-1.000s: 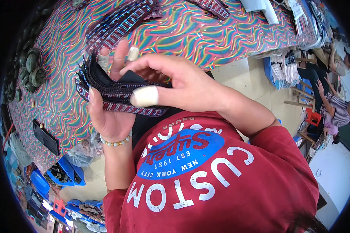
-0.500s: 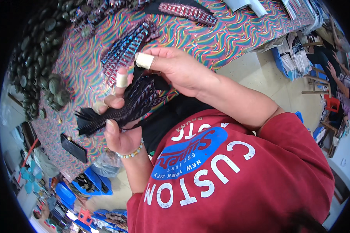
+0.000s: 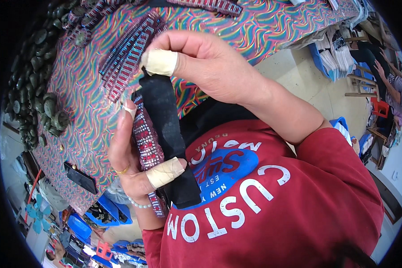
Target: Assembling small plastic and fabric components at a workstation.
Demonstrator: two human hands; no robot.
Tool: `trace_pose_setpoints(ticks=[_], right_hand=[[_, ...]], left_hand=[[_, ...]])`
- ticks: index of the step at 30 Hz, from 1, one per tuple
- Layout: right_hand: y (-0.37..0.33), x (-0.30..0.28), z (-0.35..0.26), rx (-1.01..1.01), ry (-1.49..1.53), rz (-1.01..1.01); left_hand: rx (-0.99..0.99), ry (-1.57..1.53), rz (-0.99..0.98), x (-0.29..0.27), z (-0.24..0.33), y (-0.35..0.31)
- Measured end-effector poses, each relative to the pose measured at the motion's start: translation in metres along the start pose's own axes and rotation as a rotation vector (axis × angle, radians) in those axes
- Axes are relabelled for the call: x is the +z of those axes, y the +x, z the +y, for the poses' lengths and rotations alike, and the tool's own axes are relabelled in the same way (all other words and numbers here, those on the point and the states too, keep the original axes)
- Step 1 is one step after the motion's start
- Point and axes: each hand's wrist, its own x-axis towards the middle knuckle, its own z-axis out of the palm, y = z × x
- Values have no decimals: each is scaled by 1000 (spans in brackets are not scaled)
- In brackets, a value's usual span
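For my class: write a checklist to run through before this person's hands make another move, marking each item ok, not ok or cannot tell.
1. Right hand has the black strip: ok, pinched at its upper end.
2. Left hand steadies the lower part: ok, the thumb lies across it.
3. Beaded strip faces outward: ok, its red and silver pattern shows beside the black strip.
4. Thumb wraps in place: ok, one on each thumb.
5. Number of layers in the left hand: cannot tell, they overlap.
6. Beaded strips on the table lying separately: not ok, they overlap in a bunch.
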Motion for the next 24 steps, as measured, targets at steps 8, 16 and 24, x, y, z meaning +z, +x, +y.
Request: trace_pose_setpoints(ticks=[8,16,24], right_hand=[[5,-4,16,-53,-99,135],[-1,-20,18,-212,-477,206],[-7,0,7,-396,-852,-82]], left_hand=[[-1,-67,185,17,-7,-2],[-165,-458,287,2,-12,19],[-247,-436,324,14,-16,33]])
